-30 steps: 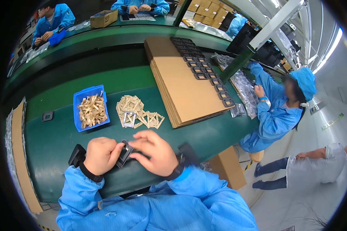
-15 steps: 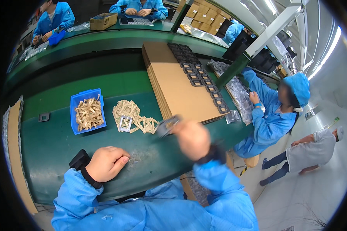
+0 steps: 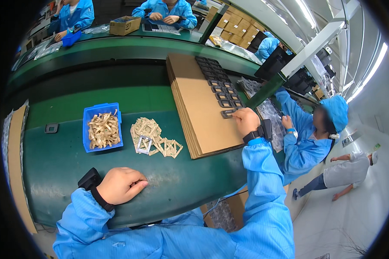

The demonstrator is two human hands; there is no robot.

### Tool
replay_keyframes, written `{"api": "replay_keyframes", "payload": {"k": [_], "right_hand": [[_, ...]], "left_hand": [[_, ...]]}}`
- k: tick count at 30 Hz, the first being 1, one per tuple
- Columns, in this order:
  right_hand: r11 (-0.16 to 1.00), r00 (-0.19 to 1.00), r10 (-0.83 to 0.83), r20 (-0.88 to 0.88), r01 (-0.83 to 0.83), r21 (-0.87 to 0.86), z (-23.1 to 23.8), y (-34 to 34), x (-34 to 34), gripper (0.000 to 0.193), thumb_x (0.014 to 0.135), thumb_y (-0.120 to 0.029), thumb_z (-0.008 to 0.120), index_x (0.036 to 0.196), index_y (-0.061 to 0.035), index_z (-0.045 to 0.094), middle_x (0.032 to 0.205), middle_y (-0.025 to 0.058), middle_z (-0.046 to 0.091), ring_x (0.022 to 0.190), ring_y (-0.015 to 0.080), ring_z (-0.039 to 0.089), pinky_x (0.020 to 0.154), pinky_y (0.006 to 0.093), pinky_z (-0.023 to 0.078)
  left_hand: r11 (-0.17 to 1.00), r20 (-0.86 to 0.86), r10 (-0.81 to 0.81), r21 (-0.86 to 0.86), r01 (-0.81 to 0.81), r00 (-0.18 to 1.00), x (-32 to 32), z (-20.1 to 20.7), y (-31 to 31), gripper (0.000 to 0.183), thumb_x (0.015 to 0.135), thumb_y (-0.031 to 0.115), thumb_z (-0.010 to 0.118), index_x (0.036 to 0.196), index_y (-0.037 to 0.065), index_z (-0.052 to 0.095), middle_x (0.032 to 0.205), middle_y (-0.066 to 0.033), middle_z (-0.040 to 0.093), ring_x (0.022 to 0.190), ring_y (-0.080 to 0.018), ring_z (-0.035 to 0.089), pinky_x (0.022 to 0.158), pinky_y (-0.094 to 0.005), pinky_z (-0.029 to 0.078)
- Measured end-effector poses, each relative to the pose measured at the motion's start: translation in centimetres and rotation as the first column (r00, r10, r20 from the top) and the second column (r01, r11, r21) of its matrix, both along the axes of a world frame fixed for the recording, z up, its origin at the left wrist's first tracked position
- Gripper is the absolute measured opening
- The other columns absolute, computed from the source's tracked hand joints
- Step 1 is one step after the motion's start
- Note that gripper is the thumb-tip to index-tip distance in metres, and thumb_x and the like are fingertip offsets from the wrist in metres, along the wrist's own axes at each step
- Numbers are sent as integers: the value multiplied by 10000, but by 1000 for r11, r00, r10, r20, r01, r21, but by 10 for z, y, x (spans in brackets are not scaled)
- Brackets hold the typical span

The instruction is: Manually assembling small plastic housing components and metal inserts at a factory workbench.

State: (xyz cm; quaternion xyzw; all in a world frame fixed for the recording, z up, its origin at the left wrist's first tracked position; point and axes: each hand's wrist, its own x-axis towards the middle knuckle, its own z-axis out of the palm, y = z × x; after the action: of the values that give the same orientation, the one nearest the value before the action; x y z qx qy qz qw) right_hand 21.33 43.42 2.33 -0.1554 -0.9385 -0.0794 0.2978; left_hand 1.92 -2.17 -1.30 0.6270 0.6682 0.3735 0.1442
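Note:
My right hand reaches over a stack of cardboard sheets. Its fingers pinch a small black frame, which lies on or just above the top sheet, at the near end of the rows of black frames. That hand hides part of the nearest rows. My left hand rests closed on the green table, thumb against curled fingers; whatever it may hold is hidden. Beyond it are a blue bin of tan strips and a loose pile of beige pieces with a pale square frame on it.
A single dark frame lies at the table's left, near an upright cardboard sheet. A green post rises beyond the stack. To the right a co-worker sits by clear plastic bags; others work across the bench.
My right hand has carried the black frame away from beside the beige pile, rightward and farther out, to the rows on the cardboard. My left hand has stayed in place.

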Motion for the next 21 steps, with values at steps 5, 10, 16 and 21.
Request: {"api": "replay_keyframes", "payload": {"k": [5,10,16,21], "right_hand": [[999,998,-52,41,53,-1,-1,1,-5,98,756,-65,729,826,-110,781,864,53,731,871,270,668,764,389,541],[997,994,-79,81,79,3,1,4,-4,97,758,-67,733,836,-101,780,867,54,731,886,266,662,779,389,540],[998,998,-44,40,42,55,1,3,-2,97,738,-92,741,830,-118,759,859,40,709,865,269,652,742,401,539],[943,943,331,-19,-330,45,26,-91,-33,120,751,-58,758,845,-36,686,841,122,655,822,333,627,717,427,518]], "left_hand": [[1000,11,-13,-2,13,1000,-2,2,0,122,902,160,690,884,42,716,781,-126,693,718,-322,665,645,-410,523],[1000,-3,-28,8,28,1000,-2,1,1,143,901,195,686,878,58,719,776,-116,696,728,-319,669,662,-412,533],[999,-13,-44,2,44,999,-3,2,0,159,919,209,668,884,62,717,778,-110,695,736,-318,668,666,-410,534],[999,-40,-26,20,27,999,-4,2,-5,149,918,198,670,873,61,708,740,-108,664,711,-316,651,641,-416,515]]}}
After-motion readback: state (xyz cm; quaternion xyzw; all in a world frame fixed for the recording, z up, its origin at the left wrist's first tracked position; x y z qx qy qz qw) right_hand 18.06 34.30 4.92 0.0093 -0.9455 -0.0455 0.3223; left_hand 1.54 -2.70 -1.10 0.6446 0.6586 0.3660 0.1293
